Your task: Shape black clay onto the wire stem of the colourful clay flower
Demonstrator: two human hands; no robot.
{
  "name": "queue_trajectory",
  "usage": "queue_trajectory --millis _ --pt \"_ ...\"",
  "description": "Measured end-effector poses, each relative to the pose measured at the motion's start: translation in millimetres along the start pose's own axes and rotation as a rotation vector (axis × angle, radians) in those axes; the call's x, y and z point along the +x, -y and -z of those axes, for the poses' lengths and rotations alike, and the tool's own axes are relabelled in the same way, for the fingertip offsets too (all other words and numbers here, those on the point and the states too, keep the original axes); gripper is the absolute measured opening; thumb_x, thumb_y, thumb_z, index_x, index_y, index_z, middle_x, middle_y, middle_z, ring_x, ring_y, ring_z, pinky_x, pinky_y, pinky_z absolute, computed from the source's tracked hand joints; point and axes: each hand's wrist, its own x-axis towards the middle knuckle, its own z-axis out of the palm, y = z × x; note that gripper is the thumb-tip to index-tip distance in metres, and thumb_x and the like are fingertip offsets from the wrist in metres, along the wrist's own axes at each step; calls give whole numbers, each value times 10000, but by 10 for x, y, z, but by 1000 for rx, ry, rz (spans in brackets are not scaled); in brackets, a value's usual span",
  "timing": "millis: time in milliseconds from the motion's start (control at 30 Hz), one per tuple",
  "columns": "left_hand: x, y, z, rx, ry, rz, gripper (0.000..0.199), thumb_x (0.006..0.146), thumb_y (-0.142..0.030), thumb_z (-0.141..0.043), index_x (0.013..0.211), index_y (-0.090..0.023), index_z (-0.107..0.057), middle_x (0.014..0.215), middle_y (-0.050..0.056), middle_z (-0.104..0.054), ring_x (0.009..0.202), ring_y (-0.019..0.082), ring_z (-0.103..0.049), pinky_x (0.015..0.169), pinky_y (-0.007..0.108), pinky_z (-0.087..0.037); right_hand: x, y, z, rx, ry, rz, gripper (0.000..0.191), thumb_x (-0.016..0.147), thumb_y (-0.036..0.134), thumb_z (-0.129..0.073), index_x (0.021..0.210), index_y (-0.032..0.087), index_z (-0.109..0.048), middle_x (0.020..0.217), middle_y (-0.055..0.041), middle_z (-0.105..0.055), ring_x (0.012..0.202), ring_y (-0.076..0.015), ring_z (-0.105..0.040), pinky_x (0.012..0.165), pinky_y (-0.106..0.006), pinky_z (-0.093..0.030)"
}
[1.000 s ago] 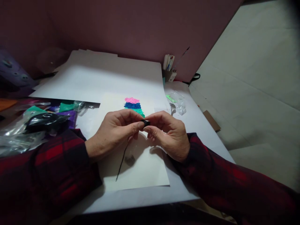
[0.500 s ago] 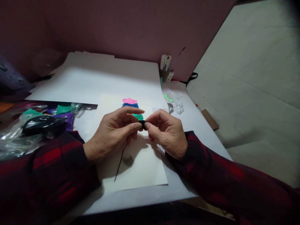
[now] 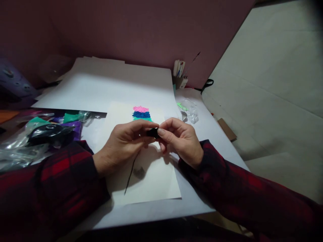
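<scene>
Between my two hands, over the middle of a cream sheet of paper (image 3: 156, 188), is a small lump of soft black modelling clay (image 3: 152, 132). My left hand (image 3: 123, 143) pinches it from the left with thumb and fingers. From the other side, the thumb and forefinger of my right hand (image 3: 179, 137) close on it. Just beyond the fingers, textured bands of pink clay (image 3: 140, 109), blue clay (image 3: 141, 115) and green clay (image 3: 142, 119) lie on the sheet. A thin black strand (image 3: 130, 178) runs below my left hand, beside a grey smudge (image 3: 139, 173).
At left lie plastic bags of coloured clay, one black (image 3: 50, 133). Large white sheets (image 3: 121, 80) cover the back of the table. A holder with pens (image 3: 179, 72), scissors (image 3: 208, 84) and crumpled clear plastic (image 3: 193, 114) are at right, near the table's edge.
The fingers have shifted around the black clay, and my left forefinger has come down to meet the right fingertips. More of the blue and green bands shows now.
</scene>
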Motion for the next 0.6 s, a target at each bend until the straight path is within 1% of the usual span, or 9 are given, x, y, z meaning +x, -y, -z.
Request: queue_trajectory --millis 67,100,167,267,433,600 --pt "-10 1 4 46 -26 -24 194 752 -117 -711 924 -206 -712 802 7 -699 587 89 -578 553 196 -499 10 -8 1 32 20 -24 202 822 344 -663 815 168 -563 526 61 -574 413 -63 -517 404 -186 -471" --pt "-12 -2 5 75 -42 -29 166 760 -128 -708 907 -205 -714 785 4 -699 565 85 -573 540 194 -496 15 -10 -2 43 20 -34 223 809 361 -675 817 169 -562 548 57 -583 419 -63 -523 402 -189 -476" --pt "-11 -12 4 123 -65 -25 131 776 -147 -698 898 -193 -714 697 -9 -677 510 80 -553 494 189 -480 20 -12 -14 50 5 -47 264 757 366 -728 814 167 -564 587 53 -596 441 -65 -541 402 -189 -482" --pt "0 -26 3 175 -81 -21 77 801 -160 -676 873 -165 -705 578 -28 -621 459 75 -529 429 173 -440 19 -12 -33 30 -16 -38 277 696 311 -787 795 161 -576 582 57 -589 456 -64 -549 410 -184 -476" --pt "6 -30 20 214 -58 -5 44 833 -179 -646 844 -156 -681 581 -29 -611 449 65 -526 414 155 -431 -2 -21 -40 -17 -29 -15 193 765 284 -729 795 151 -593 547 52 -578 442 -68 -540 399 -187 -458" --pt "-2 -26 23 216 -49 16 64 842 -212 -638 826 -158 -669 594 -23 -609 452 69 -525 417 160 -432 -23 -3 -43 -65 -32 -2 181 784 291 -710 782 152 -592 538 57 -566 434 -60 -528 396 -176 -437"
